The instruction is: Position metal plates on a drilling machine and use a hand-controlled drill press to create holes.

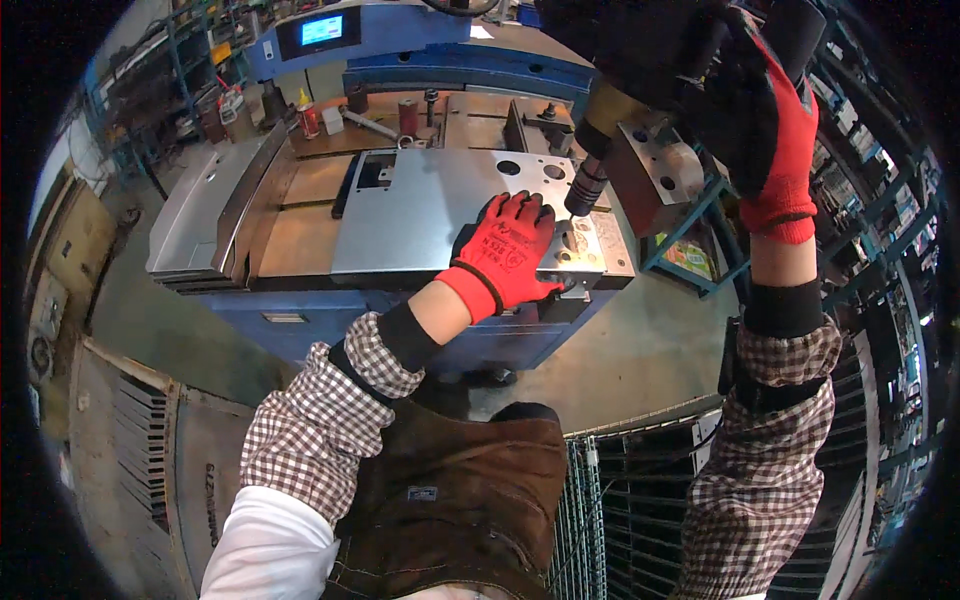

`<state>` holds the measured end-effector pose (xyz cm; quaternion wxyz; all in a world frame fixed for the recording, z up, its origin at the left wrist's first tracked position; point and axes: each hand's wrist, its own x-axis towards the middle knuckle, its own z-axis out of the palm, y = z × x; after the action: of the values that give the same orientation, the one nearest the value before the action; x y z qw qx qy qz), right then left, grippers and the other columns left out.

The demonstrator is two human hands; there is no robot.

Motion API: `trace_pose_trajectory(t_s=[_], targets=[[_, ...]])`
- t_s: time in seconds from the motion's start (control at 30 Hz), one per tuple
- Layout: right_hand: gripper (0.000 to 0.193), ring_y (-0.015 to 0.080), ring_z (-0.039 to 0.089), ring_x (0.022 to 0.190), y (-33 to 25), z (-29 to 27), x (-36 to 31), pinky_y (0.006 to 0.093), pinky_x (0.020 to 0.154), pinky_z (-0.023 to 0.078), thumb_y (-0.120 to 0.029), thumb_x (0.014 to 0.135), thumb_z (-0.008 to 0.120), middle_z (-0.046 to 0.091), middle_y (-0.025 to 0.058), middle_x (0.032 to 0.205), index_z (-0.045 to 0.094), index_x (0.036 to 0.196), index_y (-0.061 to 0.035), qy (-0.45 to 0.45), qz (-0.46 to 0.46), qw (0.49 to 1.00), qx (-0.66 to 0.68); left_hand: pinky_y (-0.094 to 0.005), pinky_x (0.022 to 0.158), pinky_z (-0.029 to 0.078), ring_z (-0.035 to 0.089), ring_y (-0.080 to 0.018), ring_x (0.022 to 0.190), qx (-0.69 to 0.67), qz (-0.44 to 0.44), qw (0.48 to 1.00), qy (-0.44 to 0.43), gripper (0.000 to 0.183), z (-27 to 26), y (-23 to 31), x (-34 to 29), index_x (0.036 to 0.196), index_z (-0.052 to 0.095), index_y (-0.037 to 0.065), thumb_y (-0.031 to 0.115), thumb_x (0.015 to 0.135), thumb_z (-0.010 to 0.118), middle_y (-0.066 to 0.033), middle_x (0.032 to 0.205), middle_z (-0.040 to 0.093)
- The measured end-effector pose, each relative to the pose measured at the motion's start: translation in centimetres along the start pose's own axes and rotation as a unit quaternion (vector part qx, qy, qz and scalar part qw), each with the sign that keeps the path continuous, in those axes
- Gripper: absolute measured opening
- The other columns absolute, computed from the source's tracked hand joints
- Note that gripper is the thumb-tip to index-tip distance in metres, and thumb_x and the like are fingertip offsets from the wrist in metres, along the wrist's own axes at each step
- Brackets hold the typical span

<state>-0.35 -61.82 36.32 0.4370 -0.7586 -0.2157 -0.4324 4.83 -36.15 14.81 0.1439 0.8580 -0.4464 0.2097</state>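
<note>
My left hand, in a red work glove, lies with its fingers spread on a flat sheet-metal panel with round and square cut-outs. Just right of its fingertips, a dark cylindrical tool points down from the machine head over the panel's right end. My right hand, in a red glove with a black palm, is raised against the right side of that head. Its fingers blend into the dark parts there, so what they touch or hold is hidden.
Bent metal sheets lie at the worktable's left end. Behind the panel are a hammer, a red bottle and a rust-red cylinder. A lit screen is at the back. A metal box and shelving stand right.
</note>
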Motion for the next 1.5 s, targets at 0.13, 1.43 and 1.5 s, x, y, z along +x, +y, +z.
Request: trace_pose_trajectory(t_s=[0.13, 1.43, 1.5], targets=[[0.047, 0.0184, 0.066, 0.107, 0.3, 0.8, -0.5, 0.0346, 0.094, 0.056, -0.021, 0.105, 0.055, 0.063, 0.0080, 0.133, 0.049, 0.148, -0.0044, 0.016, -0.009, 0.999, 0.048, -0.0510, 0.119, 0.028, 0.042, -0.0376, 0.138, 0.006, -0.004, 1.000, -0.003, 0.091, 0.1, -0.1, 0.0, 0.140, 0.050, 0.001, 0.057, 0.074, 0.076, -0.0216, 0.145, 0.048], [0.053, 0.0190, 0.063, 0.106, -0.3, 2.2, -1.1, 0.0396, 0.092, 0.056, -0.032, 0.107, 0.050, 0.055, 0.0087, 0.144, 0.040, 0.155, -0.0118, 0.089, 0.011, 0.968, 0.234, -0.0523, 0.118, 0.028, 0.042, -0.0382, 0.138, 0.022, 0.003, 1.000, -0.013, 0.090, -0.2, 0.3, 0.5, 0.138, 0.051, -0.001, 0.058, 0.074, 0.074, -0.0228, 0.144, 0.048], [0.053, 0.0190, 0.063, 0.106, -0.3, 2.4, -1.3, 0.0398, 0.092, 0.056, -0.032, 0.107, 0.050, 0.055, 0.0088, 0.144, 0.040, 0.155, -0.0120, 0.088, 0.012, 0.964, 0.249, -0.0524, 0.118, 0.028, 0.041, -0.0388, 0.138, 0.022, 0.004, 1.000, -0.016, 0.091, -0.2, 0.2, 0.4, 0.139, 0.050, -0.001, 0.058, 0.074, 0.074, -0.0232, 0.144, 0.048]])
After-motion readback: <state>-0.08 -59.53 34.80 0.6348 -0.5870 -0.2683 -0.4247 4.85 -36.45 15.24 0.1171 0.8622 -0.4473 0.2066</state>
